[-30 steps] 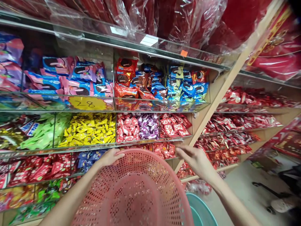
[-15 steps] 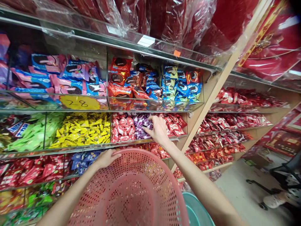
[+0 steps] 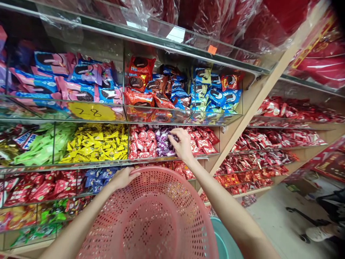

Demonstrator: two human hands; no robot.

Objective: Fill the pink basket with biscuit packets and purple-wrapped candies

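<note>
My left hand (image 3: 124,178) grips the far rim of a pink-red plastic basket (image 3: 151,223) full of small holes, which is tilted toward me. The bottom of the basket shows no candy in it. At the shelf, my right hand (image 3: 182,144) pinches a purple-wrapped candy; its fingertips partly hide what lies between them. Purple-wrapped candies (image 3: 162,145) fill the compartment around my fingers. Red-and-white wrapped candies (image 3: 142,144) lie just left of them, and red packets (image 3: 204,139) just right.
Yellow packets (image 3: 98,144) and green packets (image 3: 45,144) fill bins on the left. Above are packaged cookies (image 3: 172,90) behind a clear front lip. A wooden upright (image 3: 249,99) divides the shelves. Under the basket is a teal tub (image 3: 225,239). Someone's shoe (image 3: 320,233) is at lower right.
My right thumb and fingers, apart over the purple candies before, have come closer together there. The view has shifted slightly. My left hand keeps its hold on the basket rim.
</note>
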